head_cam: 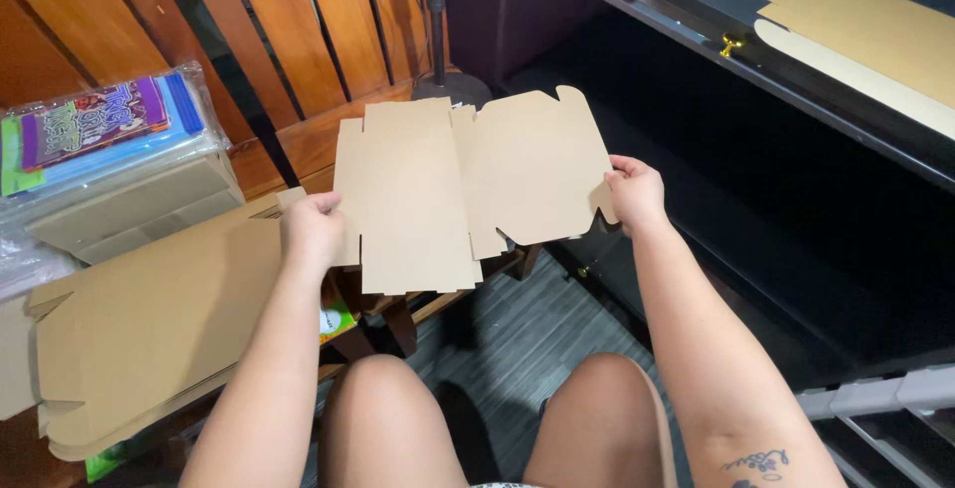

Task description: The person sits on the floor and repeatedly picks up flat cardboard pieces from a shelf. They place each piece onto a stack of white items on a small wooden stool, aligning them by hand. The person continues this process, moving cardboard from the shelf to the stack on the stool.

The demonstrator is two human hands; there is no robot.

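1. A dark bench (796,80) at right carries flat brown cardboard sheets (865,20).
2. A stack of folded brown cardboard boxes (149,319) lies at left.
3. The flat die-cut brown cardboard blank (468,185) hangs mid-air above the knees.
4. The left hand (310,231) and right hand (635,193) pinch its opposite edges.

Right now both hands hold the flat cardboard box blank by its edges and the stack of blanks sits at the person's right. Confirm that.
Wrong on one point: the head view shows the stack of blanks at the person's left. Both the left hand and right hand do hold the flat cardboard box blank by its edges.
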